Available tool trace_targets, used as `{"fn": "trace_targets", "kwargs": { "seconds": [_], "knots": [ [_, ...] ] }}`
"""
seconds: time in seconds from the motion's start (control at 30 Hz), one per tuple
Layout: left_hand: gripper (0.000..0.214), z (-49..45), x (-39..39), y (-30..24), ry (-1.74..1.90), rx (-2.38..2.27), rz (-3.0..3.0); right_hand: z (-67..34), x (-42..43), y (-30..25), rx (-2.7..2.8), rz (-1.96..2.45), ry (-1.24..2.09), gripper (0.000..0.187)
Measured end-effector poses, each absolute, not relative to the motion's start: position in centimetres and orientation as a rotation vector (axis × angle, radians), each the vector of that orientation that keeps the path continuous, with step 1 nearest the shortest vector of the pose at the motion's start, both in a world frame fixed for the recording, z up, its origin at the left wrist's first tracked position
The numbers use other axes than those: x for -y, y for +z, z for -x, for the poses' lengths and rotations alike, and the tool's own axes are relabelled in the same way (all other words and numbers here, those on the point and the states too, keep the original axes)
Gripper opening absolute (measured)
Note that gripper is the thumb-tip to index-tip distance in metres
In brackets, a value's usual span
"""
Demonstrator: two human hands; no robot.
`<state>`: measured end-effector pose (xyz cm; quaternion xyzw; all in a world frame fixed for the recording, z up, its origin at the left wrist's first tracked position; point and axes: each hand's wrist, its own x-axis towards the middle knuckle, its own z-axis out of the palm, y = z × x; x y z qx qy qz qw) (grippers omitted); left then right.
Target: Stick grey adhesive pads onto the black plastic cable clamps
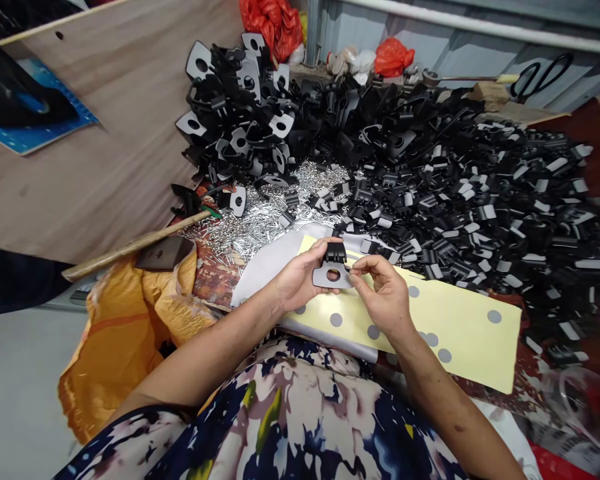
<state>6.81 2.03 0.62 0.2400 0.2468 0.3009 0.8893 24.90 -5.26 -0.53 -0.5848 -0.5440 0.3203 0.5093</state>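
My left hand (297, 280) grips a black plastic clip (333, 267) with a grey flat tab and a round hole in it. My right hand (384, 293) pinches the right edge of the same tab between thumb and fingers. Both hands hover over a pale yellow sheet (460, 333) dotted with grey round stickers. Behind the sheet lies a big heap of black clips (480, 193), and to the left a pile of clips with grey tabs (240, 113).
Small shiny metal pins (270, 213) are strewn between the piles. A hammer with a wooden handle (130, 250) lies at the left on a yellow sack (130, 313). Scissors (540, 77) and red bags (275, 23) sit at the back. A wooden board (115, 127) leans at left.
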Motion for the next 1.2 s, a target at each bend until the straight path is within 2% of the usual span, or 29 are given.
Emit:
{"fn": "trace_targets", "kwargs": {
  "seconds": [0.13, 0.33, 0.47, 0.57, 0.63, 0.83, 0.87, 0.93, 1.03, 1.1, 1.2],
  "knots": [
    [0.041, -6.6, -2.0, 0.8, 0.624, -0.503, -0.506, -24.9, 5.3, -0.3, 1.325, 1.414, 0.753, 0.011],
    [0.060, -7.4, -1.0, -0.3, 0.732, -0.621, -0.794, -24.1, 5.3, 0.6, 1.505, 1.449, 0.595, 0.012],
    [0.049, -8.1, -0.1, -1.6, 0.929, -0.776, -1.139, -23.4, 5.3, 0.8, 1.558, 1.523, 0.523, 0.031],
    [0.045, -8.1, 0.3, -2.1, 0.946, -0.817, -1.195, -23.1, 5.6, 0.8, 1.588, 1.557, 0.447, 0.048],
    [0.044, -8.1, 0.4, -2.3, 0.946, -0.843, -1.161, -22.8, 6.0, 0.9, 1.663, 1.549, 0.360, 0.053],
    [0.047, -7.7, 0.6, -2.5, 0.968, -0.792, -1.160, -23.2, 7.5, 1.3, 1.846, 1.704, -0.151, 0.047],
    [0.049, -7.5, 0.6, -2.4, 0.934, -0.759, -1.143, -23.6, 7.5, 1.3, 1.810, 1.726, -0.090, 0.051],
    [0.053, -7.0, 0.5, -2.0, 0.866, -0.697, -1.134, -24.3, 7.5, 1.3, 1.733, 1.683, 0.268, 0.051],
    [0.055, -6.6, 0.3, -1.1, 0.772, -0.673, -1.231, -24.8, 7.3, 1.3, 1.580, 1.495, 0.806, 0.029],
    [0.056, -6.6, 0.4, -0.6, 0.727, -0.714, -1.311, -24.7, 7.3, 1.4, 1.560, 1.451, 0.840, 0.023],
    [0.061, -6.6, 0.5, -0.7, 0.614, -0.738, -1.319, -24.5, 7.3, 1.4, 1.662, 1.446, 0.766, 0.028]
  ]
}}
